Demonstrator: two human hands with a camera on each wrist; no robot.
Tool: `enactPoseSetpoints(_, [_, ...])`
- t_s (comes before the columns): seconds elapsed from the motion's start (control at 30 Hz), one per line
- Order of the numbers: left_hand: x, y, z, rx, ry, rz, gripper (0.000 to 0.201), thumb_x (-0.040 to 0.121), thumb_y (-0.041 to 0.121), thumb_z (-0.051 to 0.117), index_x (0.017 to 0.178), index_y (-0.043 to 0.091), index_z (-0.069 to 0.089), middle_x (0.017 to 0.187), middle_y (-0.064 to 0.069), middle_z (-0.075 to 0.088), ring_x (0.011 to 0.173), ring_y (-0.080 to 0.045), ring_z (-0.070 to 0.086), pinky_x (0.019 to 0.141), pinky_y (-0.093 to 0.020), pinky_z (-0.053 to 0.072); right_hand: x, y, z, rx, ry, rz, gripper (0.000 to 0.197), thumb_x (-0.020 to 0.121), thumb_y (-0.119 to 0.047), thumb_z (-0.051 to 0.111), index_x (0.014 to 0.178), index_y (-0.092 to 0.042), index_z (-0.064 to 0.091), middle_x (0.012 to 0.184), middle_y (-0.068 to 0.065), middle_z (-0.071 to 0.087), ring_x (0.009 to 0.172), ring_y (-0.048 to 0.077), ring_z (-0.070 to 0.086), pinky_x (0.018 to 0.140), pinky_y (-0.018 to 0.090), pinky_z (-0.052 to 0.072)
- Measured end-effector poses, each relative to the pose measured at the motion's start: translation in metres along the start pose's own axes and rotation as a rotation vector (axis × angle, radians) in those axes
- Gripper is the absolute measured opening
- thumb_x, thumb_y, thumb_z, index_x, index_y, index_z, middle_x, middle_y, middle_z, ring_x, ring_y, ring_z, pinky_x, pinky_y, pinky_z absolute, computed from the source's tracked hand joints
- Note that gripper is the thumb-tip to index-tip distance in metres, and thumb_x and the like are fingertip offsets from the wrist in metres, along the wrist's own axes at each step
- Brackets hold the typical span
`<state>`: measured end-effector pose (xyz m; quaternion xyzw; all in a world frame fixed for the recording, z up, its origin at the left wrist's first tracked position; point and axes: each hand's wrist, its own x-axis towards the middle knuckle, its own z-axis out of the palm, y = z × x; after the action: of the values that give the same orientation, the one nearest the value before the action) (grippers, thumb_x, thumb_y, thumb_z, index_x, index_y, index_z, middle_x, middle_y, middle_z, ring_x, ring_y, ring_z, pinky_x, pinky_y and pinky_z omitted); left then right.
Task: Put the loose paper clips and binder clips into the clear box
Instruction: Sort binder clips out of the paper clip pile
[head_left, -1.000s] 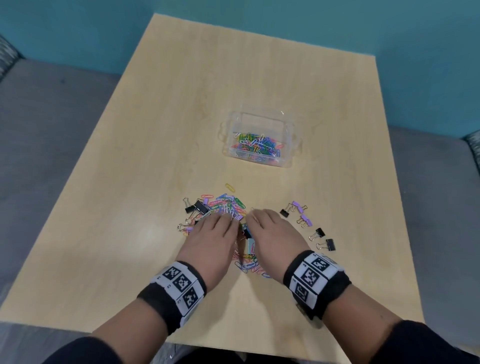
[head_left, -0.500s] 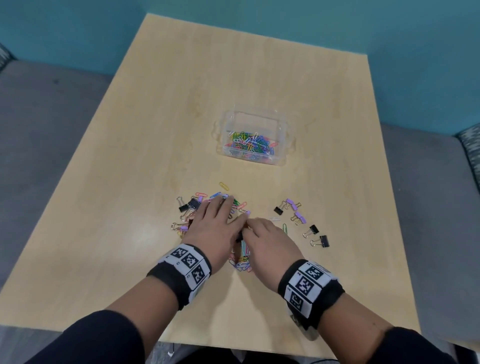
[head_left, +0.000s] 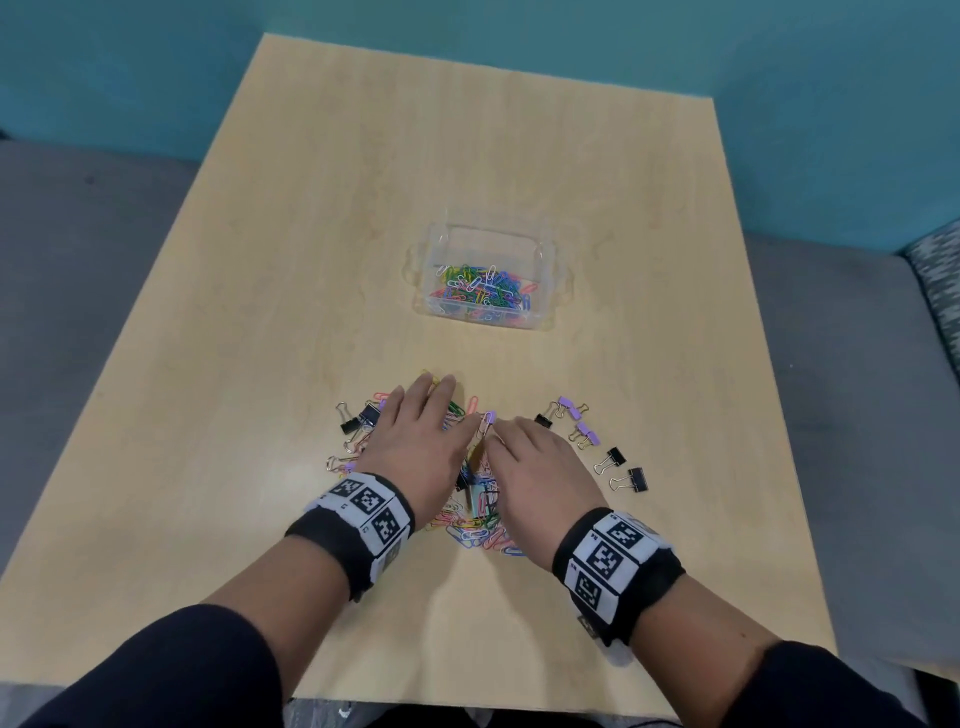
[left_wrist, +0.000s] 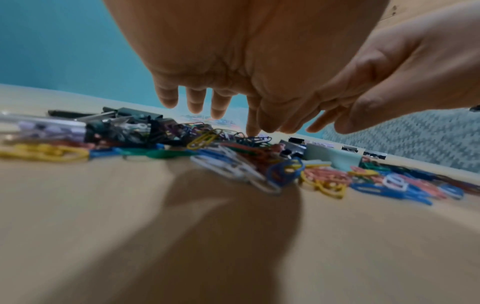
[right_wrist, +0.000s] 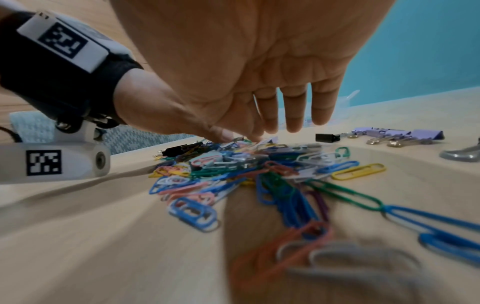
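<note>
A clear box (head_left: 546, 316) with coloured paper clips in it sits mid-table. Nearer me, a pile of coloured paper clips (head_left: 480, 525) lies between and under both hands. My left hand (head_left: 434, 415) lies palm down over the pile's left part, its fingers stretched forward. In the left wrist view its fingertips (left_wrist: 221, 109) hang just above the clips (left_wrist: 246, 158). My right hand (head_left: 519, 441) arches over the right part. Its fingers (right_wrist: 293, 119) point down, with the thumb side touching the clips (right_wrist: 246, 170). Neither hand visibly grips a clip.
Black and purple binder clips (head_left: 358, 421) lie left of the left hand. More purple binder clips (head_left: 574, 413) and black ones (head_left: 628, 475) lie right of the right hand. Bare wood separates the pile from the box. The table's front edge is near my forearms.
My left hand has reached forward over the pile, fingers now near its far edge. The right hand has stayed beside it, drawn slightly back.
</note>
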<state>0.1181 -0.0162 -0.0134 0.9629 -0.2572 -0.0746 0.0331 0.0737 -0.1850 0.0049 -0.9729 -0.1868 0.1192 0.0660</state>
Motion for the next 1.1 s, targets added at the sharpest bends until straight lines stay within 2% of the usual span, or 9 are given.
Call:
enactPoseSetpoints(0.1, [-0.004, 0.002, 0.003, 0.022, 0.003, 0.034, 0.043, 0.085, 0.029, 0.055, 0.129, 0.029, 0.051, 0.146, -0.015, 0.036, 0.134, -0.040, 0.029, 0.107, -0.055, 0.024, 0.007, 0.006, -0.001, -0.027, -0.022, -0.015, 0.050, 0.074, -0.014, 0.057, 0.123, -0.003, 0.055, 0.133, 0.013, 0.053, 0.121, 0.036, 0.047, 0.097, 0.048, 0.044])
enactPoseSetpoints(0.27, [-0.015, 0.002, 0.007, 0.050, 0.009, 0.077, 0.040, 0.082, 0.026, 0.058, 0.122, 0.026, 0.053, 0.144, -0.015, 0.040, 0.132, -0.040, 0.032, 0.108, -0.055, 0.024, 0.012, 0.014, 0.000, -0.083, -0.064, -0.060, 0.050, 0.071, -0.015, 0.064, 0.119, -0.005, 0.058, 0.134, 0.012, 0.053, 0.122, 0.037, 0.048, 0.096, 0.049, 0.044])
enactPoseSetpoints(0.37, [-0.019, 0.002, 0.008, 0.062, 0.026, 0.132, 0.033, 0.088, 0.031, 0.047, 0.119, 0.021, 0.053, 0.144, -0.011, 0.042, 0.133, -0.038, 0.033, 0.108, -0.054, 0.024, 0.010, 0.018, -0.002, -0.113, -0.064, -0.016, 0.044, 0.065, -0.012, 0.066, 0.108, -0.004, 0.060, 0.128, 0.020, 0.055, 0.118, 0.041, 0.051, 0.094, 0.051, 0.045])
enactPoseSetpoints(0.43, [-0.020, 0.004, 0.009, 0.045, 0.019, 0.156, 0.037, 0.090, 0.034, 0.036, 0.119, 0.018, 0.053, 0.141, -0.008, 0.046, 0.133, -0.035, 0.036, 0.108, -0.052, 0.022, 0.010, 0.020, -0.006, -0.122, -0.061, 0.030, 0.043, 0.063, -0.012, 0.067, 0.105, -0.003, 0.060, 0.122, 0.023, 0.058, 0.115, 0.042, 0.052, 0.093, 0.053, 0.046])
enactPoseSetpoints(0.5, [-0.020, 0.007, 0.010, 0.017, 0.012, 0.184, 0.039, 0.091, 0.036, 0.033, 0.117, 0.017, 0.055, 0.137, -0.007, 0.050, 0.131, -0.032, 0.040, 0.109, -0.049, 0.021, 0.015, 0.017, -0.010, -0.107, -0.041, 0.013, 0.041, 0.067, -0.014, 0.062, 0.106, -0.003, 0.060, 0.121, 0.021, 0.059, 0.116, 0.041, 0.052, 0.093, 0.052, 0.046])
enactPoseSetpoints(0.63, [-0.026, 0.011, 0.008, -0.077, 0.051, 0.240, 0.026, 0.089, 0.029, 0.046, 0.106, 0.018, 0.061, 0.120, -0.006, 0.059, 0.125, -0.028, 0.047, 0.110, -0.043, 0.022, 0.034, 0.010, -0.011, -0.022, -0.069, -0.123, 0.052, 0.078, -0.023, 0.031, 0.121, -0.003, 0.053, 0.134, 0.017, 0.051, 0.127, 0.036, 0.045, 0.102, 0.048, 0.041])
enactPoseSetpoints(0.8, [-0.045, 0.009, 0.003, -0.127, 0.091, 0.167, 0.028, 0.092, 0.028, 0.045, 0.109, 0.016, 0.063, 0.121, -0.006, 0.058, 0.122, -0.028, 0.047, 0.107, -0.043, 0.030, 0.071, 0.006, -0.014, 0.001, -0.117, -0.252, 0.059, 0.080, -0.007, 0.051, 0.137, 0.002, 0.038, 0.144, 0.021, 0.039, 0.135, 0.037, 0.033, 0.109, 0.046, 0.033])
enactPoseSetpoints(1.0, [-0.048, 0.000, -0.003, -0.088, -0.023, -0.034, 0.042, 0.093, 0.034, 0.037, 0.123, 0.011, 0.054, 0.136, -0.011, 0.049, 0.129, -0.031, 0.041, 0.107, -0.047, 0.034, 0.088, 0.002, -0.017, -0.128, -0.185, -0.284, 0.065, 0.084, -0.011, 0.050, 0.144, -0.003, 0.026, 0.153, 0.014, 0.024, 0.142, 0.032, 0.020, 0.109, 0.044, 0.032])
enactPoseSetpoints(1.1, [-0.037, -0.010, -0.005, -0.059, -0.072, -0.033, 0.051, 0.091, 0.037, 0.034, 0.128, 0.008, 0.053, 0.138, -0.010, 0.049, 0.129, -0.030, 0.042, 0.107, -0.046, 0.034, 0.073, 0.001, -0.015, -0.180, -0.208, -0.241, 0.065, 0.085, -0.016, 0.049, 0.145, -0.004, 0.026, 0.153, 0.013, 0.023, 0.141, 0.033, 0.019, 0.109, 0.044, 0.031])
